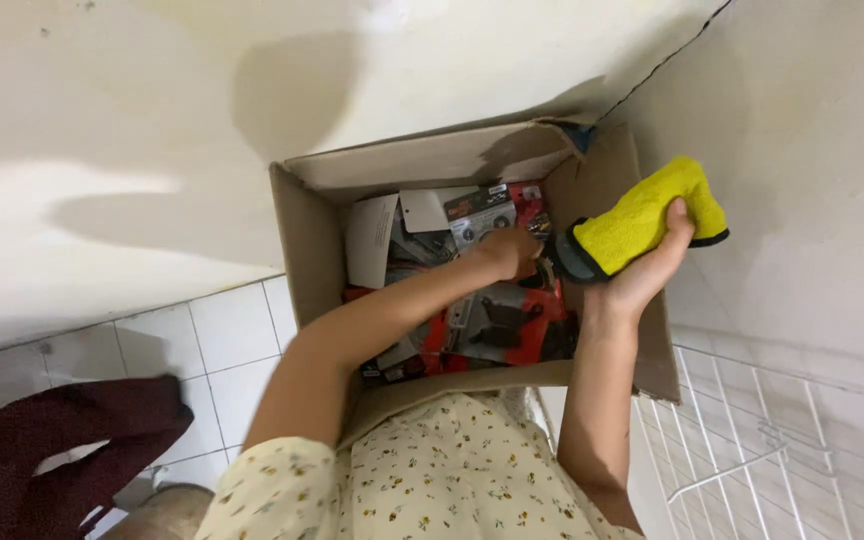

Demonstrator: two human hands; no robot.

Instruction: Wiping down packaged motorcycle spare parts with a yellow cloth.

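I see the cardboard box (312,240) against the wall, full of red packets (512,325). My left hand (505,250) digs among them, grip hidden; keep it slow. My right hand (642,275) clasps the yellow cloth (647,215) over the box's right flap.

Her left arm stretched forward, its hand (508,250) curled downward. The right hand (642,270) was raised, fingers (676,222) clamped in a firm grip.

Single head-worn view, steeply downward, close above cardboard box (312,240).
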